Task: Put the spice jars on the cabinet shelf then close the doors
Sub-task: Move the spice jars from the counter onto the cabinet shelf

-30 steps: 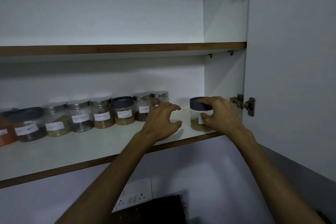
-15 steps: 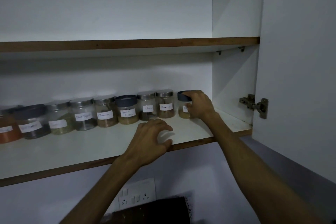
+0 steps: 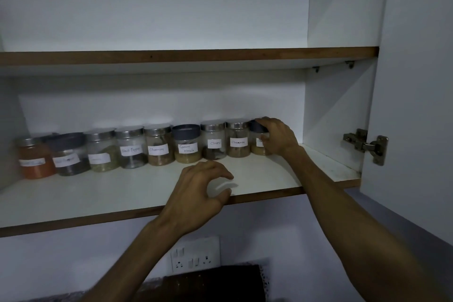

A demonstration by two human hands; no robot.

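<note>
At the right end of the row on the lower shelf (image 3: pixel 269 179), we see the dark-lidded jar (image 3: pixel 257 148) standing upright, long axis vertical, its white paper label facing us. Our right hand (image 3: pixel 278 137) curls round it, fingers over the lid rim and thumb against the clear wall, which shows tan powder at the bottom. It touches the cinnamon jar (image 3: pixel 237 138) beside it. We count 9 round jars in the row, most with shiny metal lids, 3 with matte dark lids, all labelled by hand. Our left hand (image 3: pixel 198 193) hovers at the shelf's brown wooden front edge, fingers loosely curled, gripping nothing. To the right, the smooth white door (image 3: pixel 416 81) stands open on its metal hinge (image 3: pixel 367 146).
</note>
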